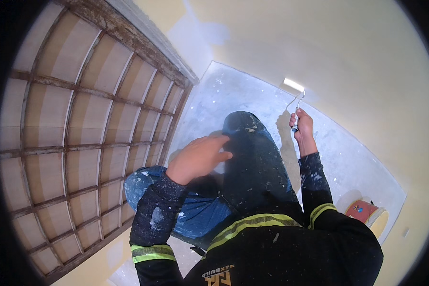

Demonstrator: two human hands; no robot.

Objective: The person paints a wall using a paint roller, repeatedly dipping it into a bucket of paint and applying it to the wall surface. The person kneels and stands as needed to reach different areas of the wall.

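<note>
In the head view, my right hand [302, 123] grips the handle of a small paint roller [294, 85]. The roller's white sleeve is against or very close to the pale yellow wall [346, 71], just above the floor line; contact is hard to tell. My left hand [200, 157] is empty, with thumb and fingers apart. It is over my raised knee [245, 125] in dark, paint-spotted trousers, and its fingertips seem to touch the cloth. My other leg [146, 182] is folded out to the left.
A tall grid of worn brown bars [89, 146] over pale panes stands close on my left. Beside my right elbow is a red and yellow paint bucket [364, 212]. White specks dot the grey floor [232, 89]. A whitish patch [196, 35] marks the wall corner ahead.
</note>
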